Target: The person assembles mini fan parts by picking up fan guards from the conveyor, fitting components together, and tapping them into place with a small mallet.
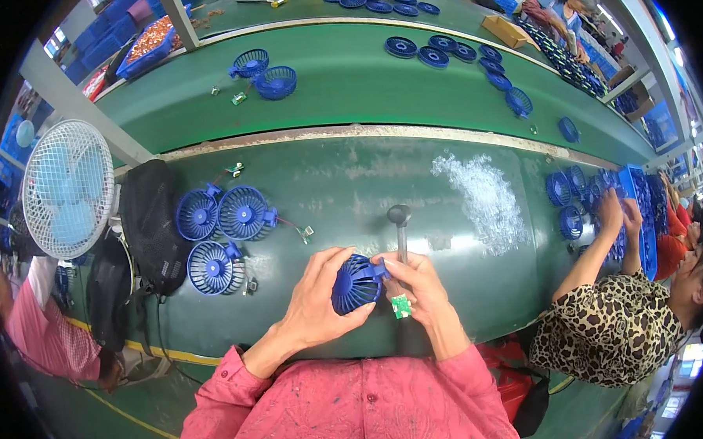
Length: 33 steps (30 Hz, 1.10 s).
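My left hand (314,299) is closed around a small blue fan housing (352,285) in front of my chest. The fingers of my right hand (421,287) pinch the short neck at the housing's right side. Below that neck hangs a small green circuit board (401,306). Behind my right hand runs a dark rod with a rounded black head (399,215); I cannot tell whether the hand touches it. Left of my hands on the green bench lie three blue fan housings (244,213), with small circuit boards on wires beside them.
Right of the rod spreads a pile of small clear pieces (484,202). A white desk fan (69,189) and a black bag (157,220) stand at left. Beyond the bench runs a green conveyor belt (337,79) with blue fan parts. A person at right handles fan housings beside a blue bin (639,230).
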Motion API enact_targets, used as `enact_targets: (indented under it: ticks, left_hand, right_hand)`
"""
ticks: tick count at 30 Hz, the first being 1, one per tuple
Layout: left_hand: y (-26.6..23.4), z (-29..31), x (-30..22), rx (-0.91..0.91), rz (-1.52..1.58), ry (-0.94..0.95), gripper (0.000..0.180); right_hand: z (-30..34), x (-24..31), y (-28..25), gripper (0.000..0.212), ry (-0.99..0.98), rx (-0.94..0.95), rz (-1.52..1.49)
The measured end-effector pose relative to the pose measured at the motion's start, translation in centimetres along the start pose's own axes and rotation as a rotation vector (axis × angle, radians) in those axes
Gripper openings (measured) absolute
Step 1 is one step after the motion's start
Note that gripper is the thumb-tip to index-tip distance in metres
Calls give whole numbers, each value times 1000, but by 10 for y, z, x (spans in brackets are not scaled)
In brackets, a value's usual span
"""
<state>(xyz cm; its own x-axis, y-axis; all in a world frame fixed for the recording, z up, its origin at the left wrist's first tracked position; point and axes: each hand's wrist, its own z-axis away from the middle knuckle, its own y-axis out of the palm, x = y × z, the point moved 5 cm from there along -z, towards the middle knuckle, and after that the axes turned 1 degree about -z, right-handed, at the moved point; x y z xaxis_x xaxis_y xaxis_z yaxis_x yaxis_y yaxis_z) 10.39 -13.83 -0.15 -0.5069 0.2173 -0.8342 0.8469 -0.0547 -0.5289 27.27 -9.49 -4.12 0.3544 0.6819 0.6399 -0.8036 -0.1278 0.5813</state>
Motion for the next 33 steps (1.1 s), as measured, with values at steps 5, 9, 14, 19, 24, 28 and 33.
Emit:
enact_targets:
  ticks: [5, 9, 14, 19, 24, 28, 33]
  left_hand:
    - [-6, -14, -6, 42, -131, -45, 87]
    - [-10, -41, 14, 235, 183, -379, 72]
    - [-35, -122, 7, 24, -130, -109, 38]
    - [-58, -199, 34, -226, -378, 269, 42]
    - [-104, -252, 132, -215, -726, -13, 39]
    - [-152, -267, 199, -181, -893, -221, 47]
    - [-152, -304, 223, -157, -1090, -54, 51]
  right_hand:
    - [4, 15, -6, 22, -59, -158, 117]
    - [5, 35, -5, 20, -169, -290, 186]
    - [5, 58, -13, 18, -376, -493, 276]
    - [1, 45, -15, 17, -246, -355, 217]
    - [-6, 8, -22, 18, -48, -277, 366]
    - [-11, 2, -20, 20, 15, -259, 468]
    - [-11, 3, -25, 20, 67, -286, 438]
